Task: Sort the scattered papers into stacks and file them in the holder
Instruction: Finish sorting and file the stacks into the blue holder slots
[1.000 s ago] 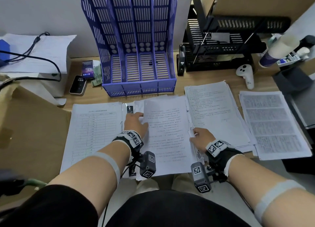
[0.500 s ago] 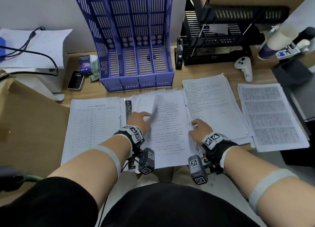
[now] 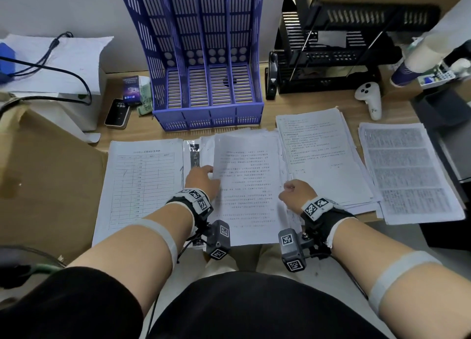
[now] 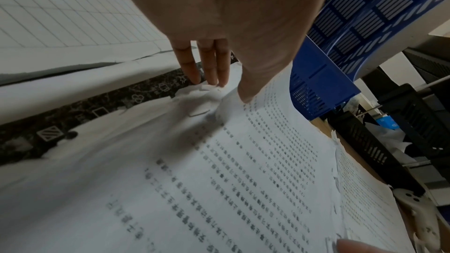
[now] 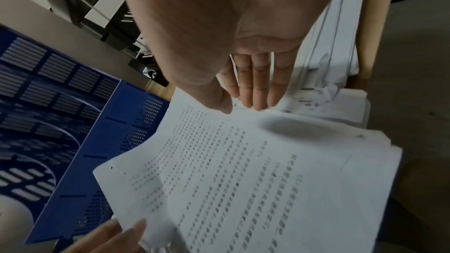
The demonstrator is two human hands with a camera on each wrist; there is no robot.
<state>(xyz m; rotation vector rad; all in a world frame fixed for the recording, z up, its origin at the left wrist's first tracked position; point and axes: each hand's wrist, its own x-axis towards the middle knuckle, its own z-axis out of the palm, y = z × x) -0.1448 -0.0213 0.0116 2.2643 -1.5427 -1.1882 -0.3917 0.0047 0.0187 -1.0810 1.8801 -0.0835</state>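
White paper stacks, four [image 3: 244, 185], two hands [image 3: 201, 180], blue holder [image 3: 204, 58]

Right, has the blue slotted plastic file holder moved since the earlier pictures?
No: the blue holder sits as before between the black phone and the black mesh rack.

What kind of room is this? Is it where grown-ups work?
Probably an office desk. There is a blue slotted plastic file holder, stacks of printed white paper sheets, and a black wire desk tray on the wooden table.
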